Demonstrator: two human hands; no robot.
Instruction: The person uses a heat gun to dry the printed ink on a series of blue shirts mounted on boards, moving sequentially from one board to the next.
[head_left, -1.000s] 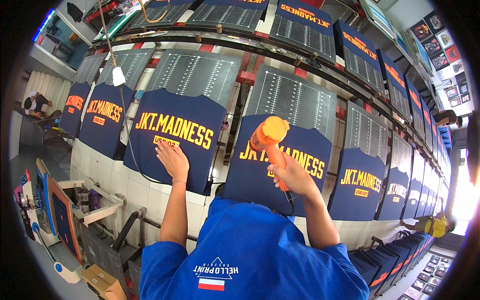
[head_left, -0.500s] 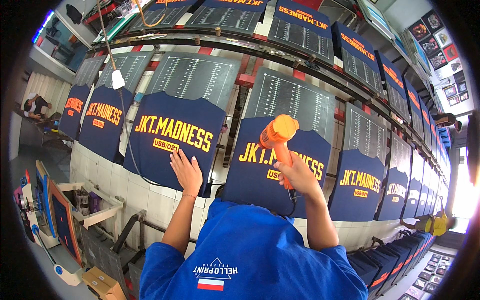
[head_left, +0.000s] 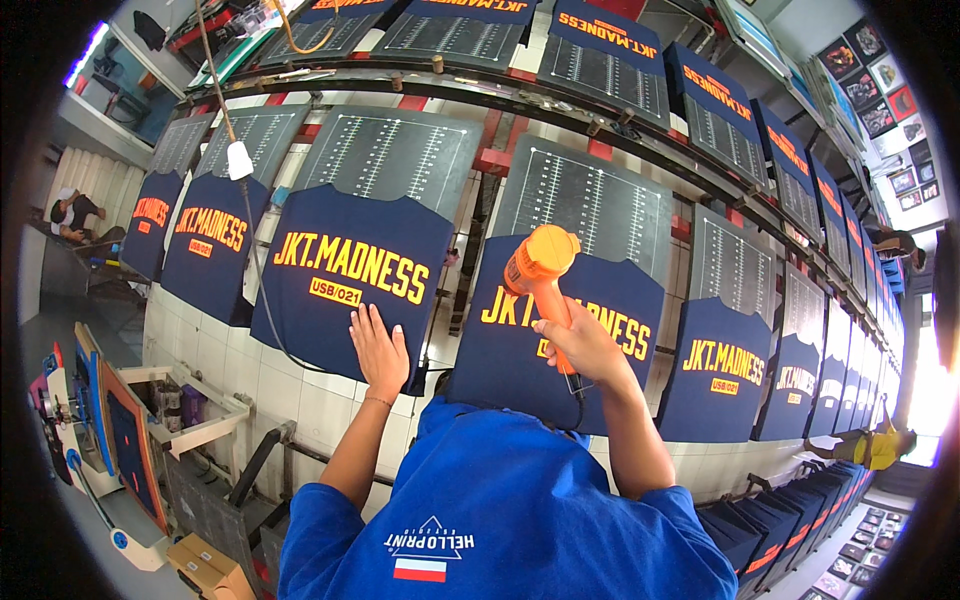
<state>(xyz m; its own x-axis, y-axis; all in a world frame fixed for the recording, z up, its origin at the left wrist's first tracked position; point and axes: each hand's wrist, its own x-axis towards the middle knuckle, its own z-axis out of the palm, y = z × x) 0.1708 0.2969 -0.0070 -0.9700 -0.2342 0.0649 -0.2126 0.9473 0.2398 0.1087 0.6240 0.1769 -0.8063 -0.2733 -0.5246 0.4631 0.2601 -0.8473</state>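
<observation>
My right hand (head_left: 588,345) is wrapped round the handle of an orange heat gun (head_left: 545,262), whose nozzle end points left. The heat gun is above a navy shirt (head_left: 500,385) with yellow-orange lettering and hides part of its print. That shirt is stretched over a dark grey board (head_left: 600,190) marked with white ruled lines. My left hand (head_left: 380,350) lies with fingers stretched out on the lower part of the neighbouring navy shirt (head_left: 300,235), just below its small yellow printed box. A cord (head_left: 580,410) hangs from the heat gun's handle.
More navy printed shirts (head_left: 715,360) on boards run along both sides of a long rail (head_left: 480,85). A hanging cable with a white connector (head_left: 239,160) crosses at left. A wooden-framed screen (head_left: 130,430) stands lower left. Other people are at far left and far right.
The heat gun and my right hand have shifted slightly left and up. My left hand has moved a little right and down, off the small printed box.
</observation>
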